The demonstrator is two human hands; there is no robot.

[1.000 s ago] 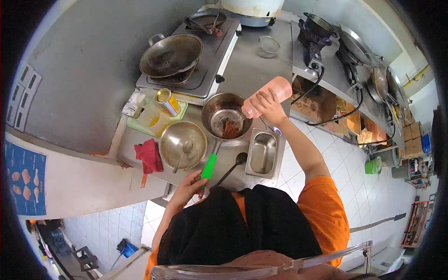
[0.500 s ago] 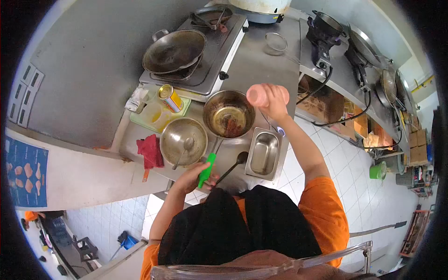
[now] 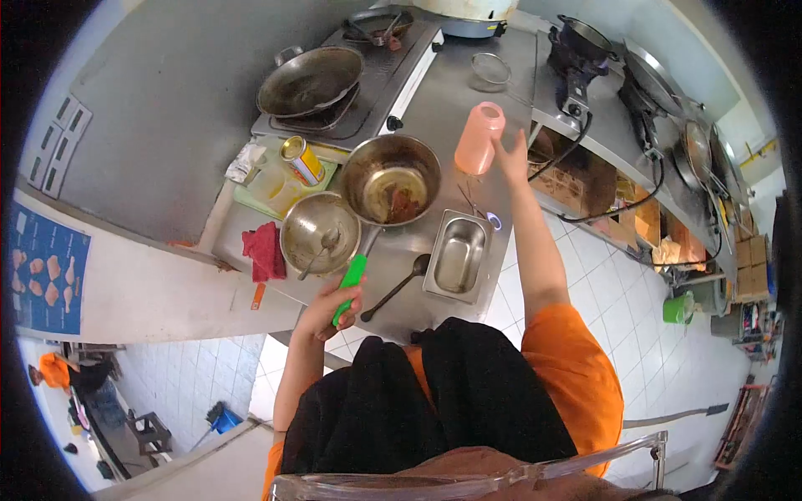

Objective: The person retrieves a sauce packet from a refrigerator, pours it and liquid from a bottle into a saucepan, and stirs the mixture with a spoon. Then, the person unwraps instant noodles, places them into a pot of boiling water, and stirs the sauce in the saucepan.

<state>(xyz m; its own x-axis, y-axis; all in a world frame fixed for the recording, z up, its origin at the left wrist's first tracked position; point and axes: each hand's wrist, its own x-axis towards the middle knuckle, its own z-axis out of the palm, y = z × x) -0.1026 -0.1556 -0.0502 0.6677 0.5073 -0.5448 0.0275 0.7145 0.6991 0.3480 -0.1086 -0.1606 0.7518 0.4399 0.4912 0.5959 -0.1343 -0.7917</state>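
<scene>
My left hand [image 3: 332, 309] is closed around the green handle [image 3: 351, 288] of a metal saucepan [image 3: 391, 182], which has a reddish-brown paste and some liquid at its bottom. A pink plastic container [image 3: 479, 140] stands on the counter right of the pan. Beside it is my right hand [image 3: 511, 157], fingers apart and not wrapped round it; whether a fingertip touches it I cannot tell. Left of the saucepan sits a steel bowl [image 3: 296, 244] with a spoon [image 3: 326, 245] in it. A dark ladle [image 3: 393, 290] and a rectangular steel tray [image 3: 432, 275] lie nearer my body.
A wok [image 3: 311, 82] rests on the stove at the back left. A yellow can [image 3: 302, 163] stands on a green tray [image 3: 251, 200], near a red cloth [image 3: 264, 250]. Scissors [image 3: 493, 221] and a strainer [image 3: 490, 69] lie on the counter [image 3: 439, 108]. Another person [image 3: 57, 370] shows at far left.
My right hand has set the pink container down from its tilted hold and opened beside it. The saucepan looks shifted slightly up and left, with my left hand now gripping its handle more fully.
</scene>
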